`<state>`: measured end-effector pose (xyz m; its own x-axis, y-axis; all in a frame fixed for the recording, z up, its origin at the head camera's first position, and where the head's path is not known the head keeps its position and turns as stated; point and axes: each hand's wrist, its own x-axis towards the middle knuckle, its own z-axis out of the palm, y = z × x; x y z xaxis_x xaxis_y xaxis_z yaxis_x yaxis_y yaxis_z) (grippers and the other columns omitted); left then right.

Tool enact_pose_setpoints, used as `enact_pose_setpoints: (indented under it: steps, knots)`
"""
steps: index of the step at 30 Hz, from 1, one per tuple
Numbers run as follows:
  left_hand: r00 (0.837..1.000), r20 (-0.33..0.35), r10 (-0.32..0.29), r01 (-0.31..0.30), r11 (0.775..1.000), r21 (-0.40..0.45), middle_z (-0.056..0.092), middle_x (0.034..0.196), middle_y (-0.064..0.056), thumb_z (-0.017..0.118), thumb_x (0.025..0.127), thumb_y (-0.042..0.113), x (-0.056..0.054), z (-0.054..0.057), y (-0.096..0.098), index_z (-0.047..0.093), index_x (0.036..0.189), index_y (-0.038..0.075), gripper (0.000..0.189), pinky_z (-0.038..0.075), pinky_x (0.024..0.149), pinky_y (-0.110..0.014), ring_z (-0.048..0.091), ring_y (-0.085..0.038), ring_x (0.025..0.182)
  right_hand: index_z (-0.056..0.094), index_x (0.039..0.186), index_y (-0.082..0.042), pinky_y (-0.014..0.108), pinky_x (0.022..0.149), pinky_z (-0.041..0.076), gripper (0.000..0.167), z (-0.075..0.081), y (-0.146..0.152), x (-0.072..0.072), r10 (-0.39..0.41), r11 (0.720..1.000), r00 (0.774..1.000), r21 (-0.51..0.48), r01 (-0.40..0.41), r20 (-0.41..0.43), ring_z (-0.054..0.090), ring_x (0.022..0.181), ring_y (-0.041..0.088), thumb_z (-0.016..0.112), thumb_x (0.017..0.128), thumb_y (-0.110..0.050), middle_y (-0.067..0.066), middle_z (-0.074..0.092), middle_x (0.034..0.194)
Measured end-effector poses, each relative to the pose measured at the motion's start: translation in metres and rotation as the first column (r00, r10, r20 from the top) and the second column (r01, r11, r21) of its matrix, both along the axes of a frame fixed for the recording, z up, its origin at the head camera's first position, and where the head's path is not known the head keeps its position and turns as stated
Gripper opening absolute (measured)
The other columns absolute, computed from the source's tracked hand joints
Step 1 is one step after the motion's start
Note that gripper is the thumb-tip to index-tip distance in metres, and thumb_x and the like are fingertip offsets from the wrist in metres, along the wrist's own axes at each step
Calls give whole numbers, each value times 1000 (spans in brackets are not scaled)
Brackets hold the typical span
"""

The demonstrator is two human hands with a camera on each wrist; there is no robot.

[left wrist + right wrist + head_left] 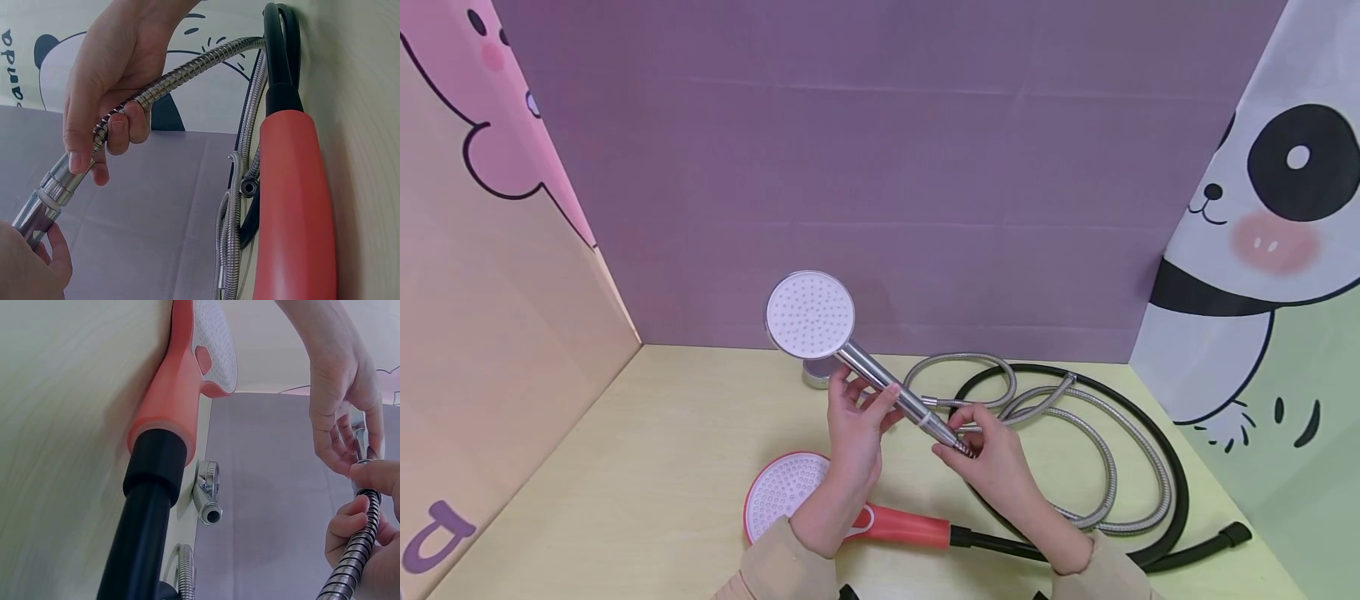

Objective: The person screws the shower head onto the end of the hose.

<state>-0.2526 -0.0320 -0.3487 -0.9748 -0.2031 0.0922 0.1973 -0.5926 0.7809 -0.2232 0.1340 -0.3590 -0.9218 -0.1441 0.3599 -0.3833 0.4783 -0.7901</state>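
A chrome shower head (810, 315) with a white round face is held up at a tilt above the table. My left hand (857, 429) grips its handle (880, 371) midway. At the handle's lower end, my right hand (992, 454) pinches the collar where a metal shower hose (181, 74) meets it. In the left wrist view this hose runs from under the right fingers. Whether the joint is fully threaded cannot be made out. Below the hands lies a red shower head (910, 527) with a white face, joined to a black hose (1000, 544).
Coiled metal hoses (1112, 467) and the looping black hose cover the table's right side. The black hose's free end (1234, 534) points right. Another small chrome shower head (208, 494) lies behind the left hand. Printed panels and a purple backdrop (887, 167) enclose the wooden table (625, 467).
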Motion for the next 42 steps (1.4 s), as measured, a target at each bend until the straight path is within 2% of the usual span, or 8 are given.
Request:
enact_pose_setpoints:
  steps: [7, 12, 16, 24, 32, 36, 40, 42]
  knots:
    - [1000, 17, -1, 1, 1000, 2, 51, 99, -3, 67, 80, -9, 1, 1, 0, 39, 126, 15, 59, 59, 65, -31, 62, -13, 78, 55, 92, -13, 19, 42, 40, 30, 0, 1, 0, -4, 1000, 1000, -2, 4, 8, 59, 54, 6, 78, 74, -7, 3, 66, 65]
    - [1000, 29, -6, 6, 1000, 0, 51, 100, -3, 66, 80, -10, 1, 1, -1, 39, 129, 17, 61, 59, 66, -32, 61, -13, 79, 57, 92, -13, 21, 44, 45, 27, -1, 1, 0, -12, 1000, 1000, -1, 12, -6, 61, 58, 5, 77, 75, -6, 5, 66, 80]
    - [999, 33, -7, 7, 1000, -6, 51, 100, -3, 66, 81, -9, 1, 2, -1, 39, 129, 17, 62, 59, 67, -32, 61, -13, 79, 59, 91, -12, 21, 46, 47, 24, -2, 1, 0, -15, 1000, 999, 3, 15, -32, 62, 62, 3, 76, 76, -7, 5, 61, 89]
    - [999, 33, -7, 7, 1000, -5, 51, 100, -3, 66, 81, -9, 1, 2, -1, 39, 128, 16, 61, 59, 67, -33, 61, -13, 79, 64, 89, -11, 19, 45, 45, 14, -4, 2, -1, -9, 1000, 994, 26, 11, -106, 57, 58, 2, 74, 81, -11, 6, 59, 87]
    - [999, 34, -2, 3, 1000, -14, 50, 100, -4, 66, 81, -9, 0, 1, 0, 38, 128, 13, 59, 59, 68, -33, 61, -12, 79, 69, 85, -11, 19, 45, 43, 5, -5, 4, -5, -14, 996, 984, 80, 29, -176, 47, 53, 0, 73, 81, -12, 0, 63, 89]
    - [1000, 27, -3, 3, 1000, -14, 50, 99, -3, 66, 81, -9, 1, 2, 0, 38, 127, 13, 59, 59, 68, -33, 60, -12, 78, 70, 93, -11, 19, 47, 47, 11, -4, 4, -4, 3, 999, 989, 53, 5, -146, 52, 55, 0, 72, 82, -13, 2, 64, 92]
    - [1000, 26, -6, 6, 1000, -7, 50, 99, -3, 66, 81, -8, 1, 2, 0, 38, 127, 15, 58, 59, 69, -34, 60, -12, 79, 65, 103, -10, 21, 48, 51, 26, -2, 3, -3, 34, 999, 998, -24, -35, -62, 63, 59, 4, 75, 80, -14, 9, 64, 94]
    - [1000, 26, -5, 5, 1000, -7, 50, 99, -3, 67, 81, -7, 1, 2, 0, 38, 127, 15, 58, 59, 69, -34, 61, -12, 79, 60, 103, -10, 21, 47, 50, 31, -1, 3, -2, 37, 998, 999, -51, -38, -25, 65, 60, 6, 78, 77, -12, 11, 65, 94]
